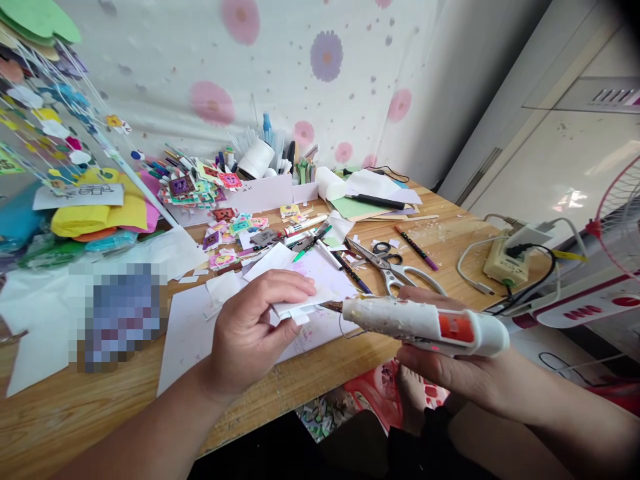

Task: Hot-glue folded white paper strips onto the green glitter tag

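Observation:
My left hand (250, 337) pinches a small folded piece of white paper (300, 308) between thumb and fingers, above the table's front part. In my right hand (460, 377) is a white hot glue gun (395, 319) with an orange panel and a small red light. Its dark, crusted nozzle points left and meets, or nearly meets, the paper's right edge; I cannot tell which. Under the hands lies a pale sheet (187, 333) with specks on it. Just beyond are large scissors (395, 270), a white pen (329, 255) and a green pen (313, 241).
Small coloured paper cut-outs (240, 223) pile up at the back left. Behind them stands a white box (265, 193) of pens and sticks. A power strip (507, 257) with cables sits at the right edge. Strings of paper shapes (65, 100) hang at the left.

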`<state>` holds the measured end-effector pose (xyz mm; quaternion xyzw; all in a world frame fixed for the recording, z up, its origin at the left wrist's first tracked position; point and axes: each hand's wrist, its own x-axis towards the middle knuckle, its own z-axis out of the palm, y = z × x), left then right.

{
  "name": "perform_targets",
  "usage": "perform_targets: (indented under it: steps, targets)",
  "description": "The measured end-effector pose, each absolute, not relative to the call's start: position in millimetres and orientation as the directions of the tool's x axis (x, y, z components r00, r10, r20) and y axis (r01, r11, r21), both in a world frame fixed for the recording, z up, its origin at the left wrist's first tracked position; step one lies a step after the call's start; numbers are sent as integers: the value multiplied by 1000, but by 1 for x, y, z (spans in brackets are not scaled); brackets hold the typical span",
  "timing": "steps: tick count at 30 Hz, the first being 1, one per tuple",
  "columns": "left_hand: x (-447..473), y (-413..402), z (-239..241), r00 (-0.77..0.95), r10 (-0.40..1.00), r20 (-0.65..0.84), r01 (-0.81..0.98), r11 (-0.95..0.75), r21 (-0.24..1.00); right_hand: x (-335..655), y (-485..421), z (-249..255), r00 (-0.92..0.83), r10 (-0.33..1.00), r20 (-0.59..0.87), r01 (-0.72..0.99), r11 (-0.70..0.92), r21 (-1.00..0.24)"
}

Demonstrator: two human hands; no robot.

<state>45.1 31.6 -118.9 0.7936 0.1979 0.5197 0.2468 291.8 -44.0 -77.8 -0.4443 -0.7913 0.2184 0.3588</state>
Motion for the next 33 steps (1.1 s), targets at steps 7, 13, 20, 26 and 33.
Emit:
perform_targets:
  steps: [7,13,20,26,33]
  targets:
    - [44,31,-115,420,527,739,114,-838,533,291,-44,-78,-404,829,387,588,559,-585]
    - [47,31,-112,403,561,723,112,-815,569,293,-46,-88,-525,749,404,573,662,-483]
    - [51,24,-118,281,795,537,29,-567,823,287,-52,-104,-454,731,509,699,647,-305]
    - [52,21,-131,272,897,349,-141,-322,936,282,-51,-110,-411,669,619,760,627,-172]
    - [56,19,-130,251,946,205,-139,-174,975,276,-36,-106,-22,889,457,547,394,-739]
